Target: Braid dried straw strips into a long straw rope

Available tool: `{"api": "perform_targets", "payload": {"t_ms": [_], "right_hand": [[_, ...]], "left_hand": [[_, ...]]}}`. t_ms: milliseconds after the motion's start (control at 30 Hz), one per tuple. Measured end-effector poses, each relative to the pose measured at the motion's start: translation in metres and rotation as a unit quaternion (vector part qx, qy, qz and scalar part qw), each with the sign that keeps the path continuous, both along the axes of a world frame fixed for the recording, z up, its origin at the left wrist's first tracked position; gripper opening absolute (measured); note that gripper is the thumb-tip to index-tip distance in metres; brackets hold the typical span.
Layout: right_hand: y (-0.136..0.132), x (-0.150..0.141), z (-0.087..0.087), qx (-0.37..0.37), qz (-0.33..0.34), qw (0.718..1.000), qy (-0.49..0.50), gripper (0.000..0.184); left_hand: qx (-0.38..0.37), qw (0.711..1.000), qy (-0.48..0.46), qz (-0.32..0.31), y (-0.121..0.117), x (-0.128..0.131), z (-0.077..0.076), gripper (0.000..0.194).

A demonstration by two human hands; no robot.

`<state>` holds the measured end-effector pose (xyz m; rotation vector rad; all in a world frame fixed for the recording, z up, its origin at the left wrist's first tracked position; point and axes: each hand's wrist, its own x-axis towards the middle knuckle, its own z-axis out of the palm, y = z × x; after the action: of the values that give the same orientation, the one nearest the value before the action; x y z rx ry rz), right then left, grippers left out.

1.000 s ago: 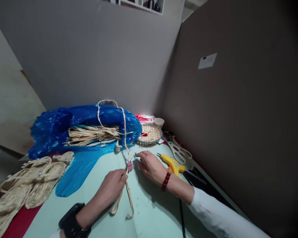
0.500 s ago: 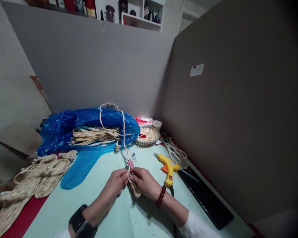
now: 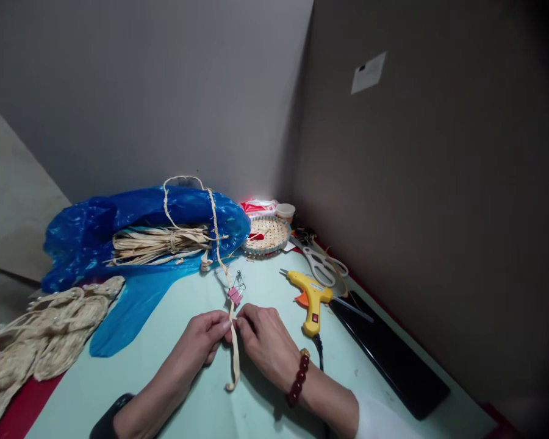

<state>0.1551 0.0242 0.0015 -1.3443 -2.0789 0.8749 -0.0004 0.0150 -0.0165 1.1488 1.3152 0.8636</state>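
Observation:
A pale strip of dried husk [image 3: 235, 360] hangs down between my hands, its lower end curled near the table. My left hand [image 3: 208, 335] pinches the strip from the left. On the other side, my right hand [image 3: 263, 338] has thumb and forefinger pressed together at the strip's upper part; the tips are partly hidden. Just above my fingers a pink binder clip [image 3: 235, 296] grips the work. From the clip a thin twisted cord [image 3: 215, 225] runs up and loops over the blue plastic bag [image 3: 96, 219].
A bundle of dried husk strips [image 3: 160, 244] lies on the bag. Braided pieces [image 3: 55, 335] are at left. To the right are a yellow glue gun [image 3: 311, 299], scissors [image 3: 320, 265] and a black flat object [image 3: 388, 360]. A woven basket [image 3: 269, 238] and a cup [image 3: 285, 211] stand behind.
The view has tilted down. The loose strip, earlier bunched under my right hand, now hangs straight between both hands. My right hand has shifted slightly away from my left.

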Motion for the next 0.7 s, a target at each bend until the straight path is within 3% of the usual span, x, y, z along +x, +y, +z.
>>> {"api": "perform_targets", "payload": {"t_ms": [233, 433, 700], "right_hand": [[0.0005, 0.0011, -0.0032, -0.051, -0.022, 0.998, 0.040, 0.017], [0.0040, 0.0017, -0.0078, -0.132, -0.014, 0.990, 0.040, 0.016], [0.0010, 0.0026, -0.0041, -0.087, 0.012, 0.995, -0.040, 0.013]], "left_hand": [[-0.002, 0.999, 0.027, 0.040, -0.0040, 0.0061, 0.0076, 0.022], [-0.020, 1.000, 0.009, 0.009, -0.0046, 0.0012, 0.0005, 0.019], [-0.076, 0.995, 0.068, 0.020, -0.0059, 0.0004, 0.0032, 0.025]]}}
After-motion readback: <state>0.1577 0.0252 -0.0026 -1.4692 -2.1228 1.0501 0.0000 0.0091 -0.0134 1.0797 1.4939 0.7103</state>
